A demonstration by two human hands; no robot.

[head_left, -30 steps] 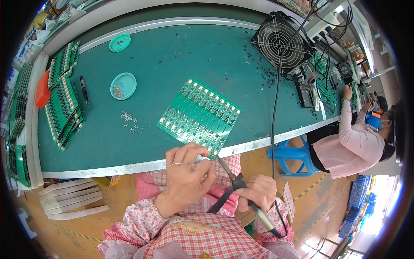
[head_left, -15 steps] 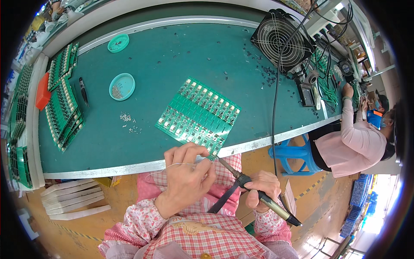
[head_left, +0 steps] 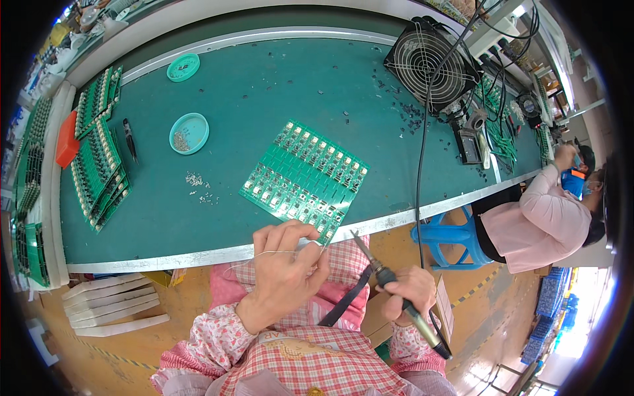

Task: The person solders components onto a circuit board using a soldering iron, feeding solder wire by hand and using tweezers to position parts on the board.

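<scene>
A green circuit board panel (head_left: 306, 178) with rows of small parts lies aslant on the bench, its nearest corner close to the table edge. My left hand (head_left: 285, 270) is closed at that corner, pinching a thin silvery solder wire (head_left: 274, 251) that trails back over the fingers. Whether these fingers also grip the board is hidden. In my right hand (head_left: 411, 292) is a soldering iron (head_left: 422, 327), held by its dark handle. Its metal tip points up and left, apart from the board, over the front edge.
Left are stacked circuit boards (head_left: 99, 171), a red block (head_left: 67, 139), tweezers (head_left: 129, 140) and two round dishes (head_left: 189, 133) (head_left: 183, 67). A fan (head_left: 432, 63) and a soldering iron stand (head_left: 469, 142) are at right. A hanging cable (head_left: 421, 165) crosses the bench. A co-worker (head_left: 541, 218) sits right.
The soldering iron's tip has lifted off the board corner and moved right, with my right hand shifting slightly. My left hand stays nearly still. The co-worker's arm has risen.
</scene>
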